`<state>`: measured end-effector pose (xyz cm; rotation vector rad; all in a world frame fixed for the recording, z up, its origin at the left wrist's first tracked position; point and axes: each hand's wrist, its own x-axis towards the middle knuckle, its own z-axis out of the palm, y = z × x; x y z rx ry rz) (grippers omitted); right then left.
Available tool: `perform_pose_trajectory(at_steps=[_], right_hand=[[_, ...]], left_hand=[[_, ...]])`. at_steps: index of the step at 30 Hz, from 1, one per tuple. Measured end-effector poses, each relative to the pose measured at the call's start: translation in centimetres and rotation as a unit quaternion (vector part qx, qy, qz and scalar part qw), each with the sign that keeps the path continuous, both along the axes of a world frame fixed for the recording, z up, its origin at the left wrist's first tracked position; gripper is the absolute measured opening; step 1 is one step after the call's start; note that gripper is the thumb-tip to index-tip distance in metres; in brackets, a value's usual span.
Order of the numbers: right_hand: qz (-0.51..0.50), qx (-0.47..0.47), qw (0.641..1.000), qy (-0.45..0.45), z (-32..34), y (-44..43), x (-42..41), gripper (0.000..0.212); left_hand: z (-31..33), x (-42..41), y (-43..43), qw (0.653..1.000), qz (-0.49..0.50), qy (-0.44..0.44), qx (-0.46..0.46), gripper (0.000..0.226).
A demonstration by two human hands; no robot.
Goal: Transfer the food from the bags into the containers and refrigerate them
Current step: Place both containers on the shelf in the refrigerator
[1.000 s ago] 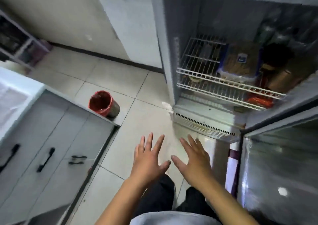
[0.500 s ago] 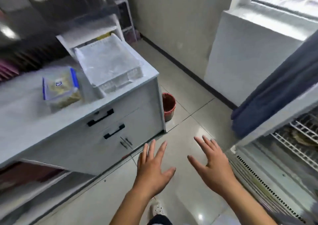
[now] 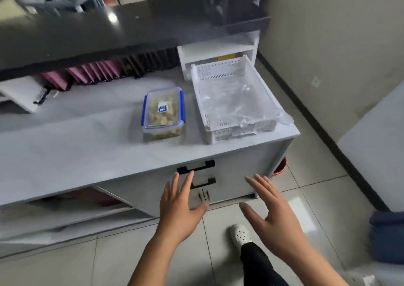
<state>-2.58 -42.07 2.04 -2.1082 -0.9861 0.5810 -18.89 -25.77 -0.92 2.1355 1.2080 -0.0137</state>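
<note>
Looking down at a pale grey counter [image 3: 76, 146] with the clear food container [image 3: 162, 113] parked on it, lidded, blue-clipped, packed with something pale and lumpy, can't tell exactly what. Just to its right, close but not touching: a white slotted crate [image 3: 220, 67] lined with a crumpled clear plastic bag [image 3: 238, 102], spilling over the near right corner. Holding nothing in either hand. Left hand [image 3: 178, 207] out low in front of the cabinet [image 3: 240, 165], palm down, fingers straight and a bit spread, thumb stuck out to the side. Right hand [image 3: 273, 211] same deal next to it, fingers straight and close together, thumb out wide. Both well short of the container, hovering in front of the two black drawer handles [image 3: 195, 165]. Also spotted: a white clog [image 3: 240, 234] on the floor tiles [image 3: 109, 264], a sliver of red bucket [image 3: 279, 168] behind the cabinet corner, pink folders [image 3: 87, 76] lined up under a dark upper shelf [image 3: 131, 30].
</note>
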Motion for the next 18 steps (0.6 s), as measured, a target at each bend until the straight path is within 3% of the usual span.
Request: perform_pose_trajectory(at_steps=[10, 18], right_hand=[[0.277, 0.010, 0.961, -0.002, -0.2, 17.7, 3.4, 0.065], [0.342, -0.109, 0.922, -0.144, 0.3, 29.0, 2.9, 0.078]], left_hand=[[2.3, -0.4, 8.2, 0.983, 0.172, 0.036, 0.045, 0.089], [3.0, -0.8, 16.3, 0.983, 0.171, 0.041, 0.048, 0.087]])
